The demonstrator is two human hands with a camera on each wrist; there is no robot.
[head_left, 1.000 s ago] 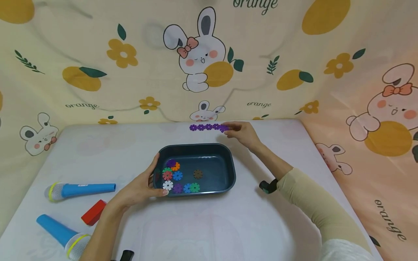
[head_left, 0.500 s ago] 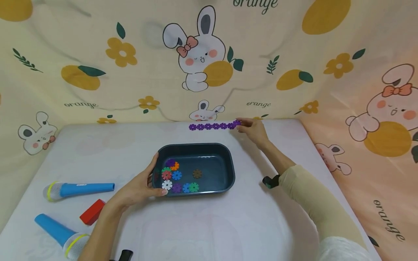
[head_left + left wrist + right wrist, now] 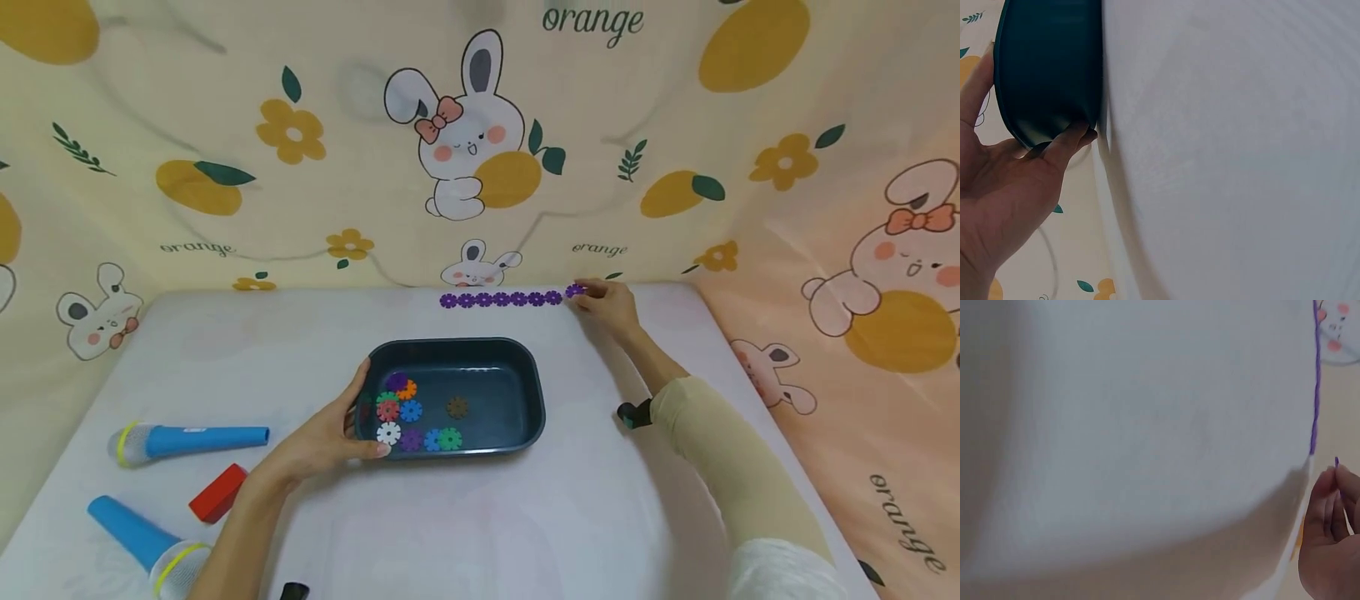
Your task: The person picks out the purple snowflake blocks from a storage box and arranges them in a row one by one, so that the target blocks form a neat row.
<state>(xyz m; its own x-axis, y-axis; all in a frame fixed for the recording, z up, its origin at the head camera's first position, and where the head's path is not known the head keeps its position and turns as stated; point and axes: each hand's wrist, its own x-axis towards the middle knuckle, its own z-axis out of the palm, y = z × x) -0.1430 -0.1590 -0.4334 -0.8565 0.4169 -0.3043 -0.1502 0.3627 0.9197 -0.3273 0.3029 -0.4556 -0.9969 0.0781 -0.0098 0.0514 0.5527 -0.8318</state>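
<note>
My left hand [image 3: 322,437] grips the left end of a dark blue tray [image 3: 495,392], thumb at the near rim and fingers round the far left corner. In the left wrist view the fingers press the wall of the tray [image 3: 1047,62]. Several coloured snowflake discs [image 3: 411,411] lie in the tray, mostly on its left side. Near the back edge of the table, my right hand [image 3: 613,310] pinches a purple snowflake disc [image 3: 574,290]. A straight row of purple discs [image 3: 501,299] ends just left of it, with a small gap between.
Two blue toy microphones [image 3: 206,440] with grey heads lie at the left of the white table [image 3: 480,525]. Between them sits a red block [image 3: 217,493]. A printed cloth [image 3: 300,200] hangs behind the table.
My right hand has moved rightward along the back edge, and the row of purple discs has grown longer. The left hand keeps its hold on the tray. The head view has shifted slightly.
</note>
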